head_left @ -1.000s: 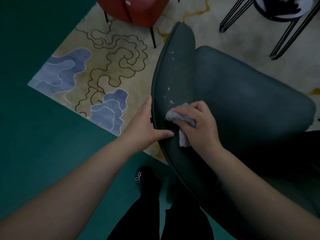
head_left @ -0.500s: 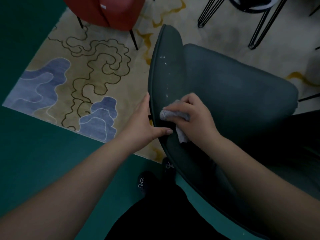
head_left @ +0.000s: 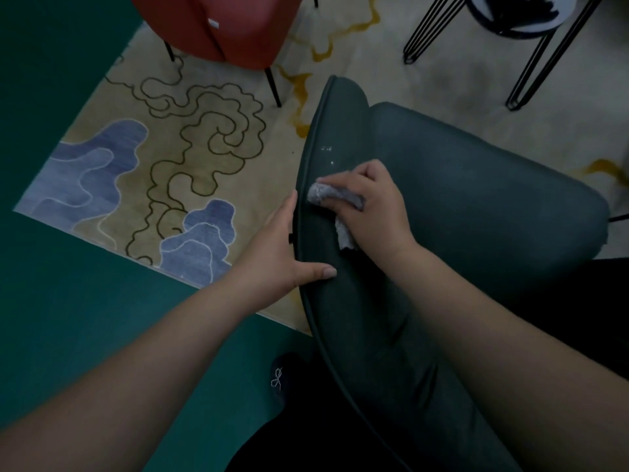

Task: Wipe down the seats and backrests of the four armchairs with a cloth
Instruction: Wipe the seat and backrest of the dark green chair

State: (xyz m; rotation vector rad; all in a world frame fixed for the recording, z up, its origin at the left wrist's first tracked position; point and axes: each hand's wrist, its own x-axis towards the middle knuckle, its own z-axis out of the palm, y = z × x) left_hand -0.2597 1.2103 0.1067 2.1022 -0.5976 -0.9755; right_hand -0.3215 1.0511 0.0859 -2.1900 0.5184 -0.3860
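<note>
A dark green armchair (head_left: pixel 476 206) fills the right half of the head view, its backrest rim curving toward me. White specks dot the inner backrest near the rim. My right hand (head_left: pixel 372 206) grips a crumpled grey cloth (head_left: pixel 332 197) and presses it against the inside of the backrest just below the specks. My left hand (head_left: pixel 282 250) holds the backrest's outer edge, fingers behind it and thumb lying across the rim. A red armchair (head_left: pixel 218 25) stands at the top left on the rug.
A patterned beige and blue rug (head_left: pixel 143 172) lies under the chairs on a green floor (head_left: pixel 68 318). A small table on black hairpin legs (head_left: pixel 531 56) stands at the top right. My dark shoe (head_left: pixel 282 376) shows below the backrest.
My right hand has slid the cloth a little up the backrest toward the white specks. My left hand keeps its hold on the rim. The camera view has shifted slightly.
</note>
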